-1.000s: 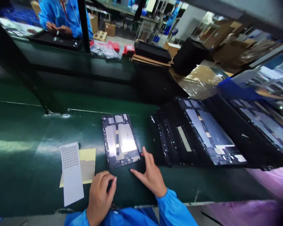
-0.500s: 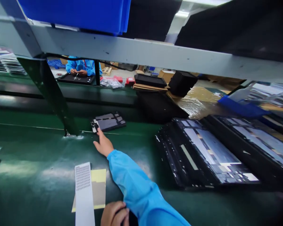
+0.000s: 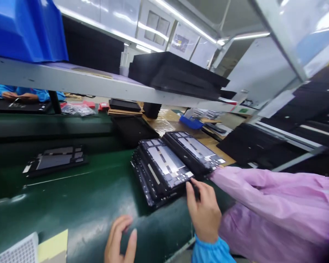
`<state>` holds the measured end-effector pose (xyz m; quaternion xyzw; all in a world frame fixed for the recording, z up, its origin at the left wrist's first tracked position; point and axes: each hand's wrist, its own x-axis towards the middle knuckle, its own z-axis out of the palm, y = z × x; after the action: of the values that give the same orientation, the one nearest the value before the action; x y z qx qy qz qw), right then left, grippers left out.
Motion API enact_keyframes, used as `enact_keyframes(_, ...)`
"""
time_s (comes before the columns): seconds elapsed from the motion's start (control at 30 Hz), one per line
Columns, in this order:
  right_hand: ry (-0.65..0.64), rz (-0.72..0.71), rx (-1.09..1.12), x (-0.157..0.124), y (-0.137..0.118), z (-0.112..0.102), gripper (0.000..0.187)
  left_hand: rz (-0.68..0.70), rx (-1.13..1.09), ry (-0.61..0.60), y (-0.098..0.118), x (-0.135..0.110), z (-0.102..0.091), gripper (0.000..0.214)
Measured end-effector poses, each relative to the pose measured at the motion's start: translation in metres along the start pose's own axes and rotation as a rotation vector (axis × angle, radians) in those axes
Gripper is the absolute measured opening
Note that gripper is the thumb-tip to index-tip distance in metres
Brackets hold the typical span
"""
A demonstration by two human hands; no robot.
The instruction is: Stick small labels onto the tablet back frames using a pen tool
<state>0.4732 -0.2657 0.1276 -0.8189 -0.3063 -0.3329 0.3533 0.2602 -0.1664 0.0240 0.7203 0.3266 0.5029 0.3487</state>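
Note:
My right hand (image 3: 205,212) rests at the near corner of a stack of dark tablet frames (image 3: 164,166), thumb and fingers closing on the top frame's edge. My left hand (image 3: 120,239) lies on the green belt (image 3: 79,204) near the bottom edge, fingers stretched out and holding nothing. One single tablet frame (image 3: 55,160) lies apart, far left on the belt. A second stack of frames (image 3: 193,149) stands just right of the first.
A co-worker's pink sleeve (image 3: 268,201) reaches in from the right to the second stack. A dotted white sheet (image 3: 19,250) and yellow paper (image 3: 53,244) lie bottom left. A grey shelf (image 3: 84,84) with black trays and a blue bin (image 3: 24,29) hangs overhead. Another person in blue sits far left.
My right hand left the single frame it had pushed to the far belt and moved right to the stack. The view swung right and up; a pink sleeve came in.

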Motion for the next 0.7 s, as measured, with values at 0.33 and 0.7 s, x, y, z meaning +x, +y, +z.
enact_keyframes(0.33,-0.100,0.310,0.310,-0.001,0.038,0.039,0.062,-0.053,-0.131,-0.191,0.047,0.101,0.111,0.069)
enact_keyframes(0.7,-0.220,0.249,0.422,0.014,0.016,0.026,0.055,-0.231,-0.383,-0.147,0.061,0.105,0.080,0.060)
